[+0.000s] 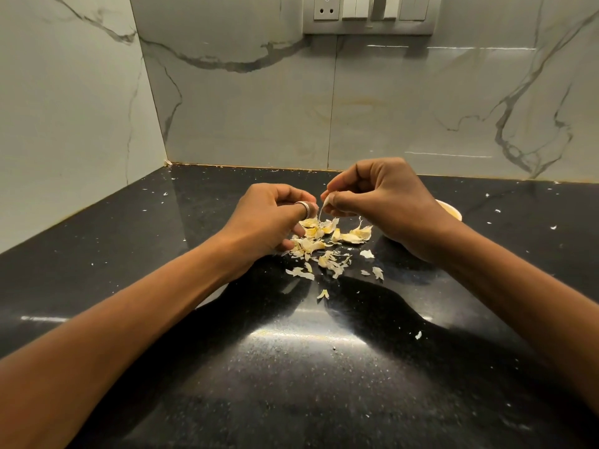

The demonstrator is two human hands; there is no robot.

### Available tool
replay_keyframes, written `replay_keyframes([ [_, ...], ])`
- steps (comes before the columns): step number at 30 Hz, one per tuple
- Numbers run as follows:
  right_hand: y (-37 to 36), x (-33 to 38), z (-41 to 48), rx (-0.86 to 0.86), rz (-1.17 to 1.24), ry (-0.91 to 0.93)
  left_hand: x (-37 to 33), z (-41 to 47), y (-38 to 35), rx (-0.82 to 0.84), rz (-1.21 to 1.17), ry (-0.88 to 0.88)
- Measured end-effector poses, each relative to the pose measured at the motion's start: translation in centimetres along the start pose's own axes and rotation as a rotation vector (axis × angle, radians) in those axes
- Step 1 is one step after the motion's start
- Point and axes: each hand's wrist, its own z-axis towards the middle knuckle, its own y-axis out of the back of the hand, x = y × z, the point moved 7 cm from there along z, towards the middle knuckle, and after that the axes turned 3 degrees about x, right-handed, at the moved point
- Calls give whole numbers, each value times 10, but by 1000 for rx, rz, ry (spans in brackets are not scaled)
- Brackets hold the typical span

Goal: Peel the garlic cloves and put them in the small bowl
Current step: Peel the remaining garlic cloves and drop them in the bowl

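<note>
While its thumb and forefinger press tightly together, the fingers (340, 184) of the right hand (385, 202) pinch a garlic clove (326, 199). Only a pale tip of it shows between them. A thin strand of skin (320, 215) hangs from that tip toward the worktop (291, 367). The other fingers of this hand are curled into the palm.

Just beside it, the left hand (269, 218) has its fingers curled too, the upper ones reaching almost to the clove. Whether they grip anything cannot be told from this angle. One of them wears a silver ring (304, 208), and the lower fingertips rest against a heap of peels (321, 241).

That heap lies directly under both hands, in the middle of the worktop and closer to its back edge than its front. Looser scraps trail from it toward the front edge. The small bowl (452, 211) stands just behind the right hand, toward the right end of the back edge. Only a pale yellow arc of its rim shows past the wrist, so what is in it cannot be seen.

Both bare forearms reach in from the front corners. Tiny white flecks (418, 334) dot the glossy black surface here and there. Marble-patterned wall tiles (259, 108) rise from the back and left edges, and a switch panel (368, 14) is mounted on the back wall.
</note>
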Motion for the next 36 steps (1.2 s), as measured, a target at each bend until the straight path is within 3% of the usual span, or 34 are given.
replay_keyframes([
  [6,-4,-2,0,23,21,-4,-5,-2,-7,89,51,-32],
  [15,-13,-23,1,18,370,-232,-7,-2,-5,69,88,-114],
  [19,-13,-25,0,24,306,-230,-7,0,-4,55,125,-135],
  [24,-8,-15,0,15,176,-138,-18,-3,4,-106,293,-307],
  [36,-9,-12,1,-17,6,-45,-20,-4,2,-92,338,-361],
])
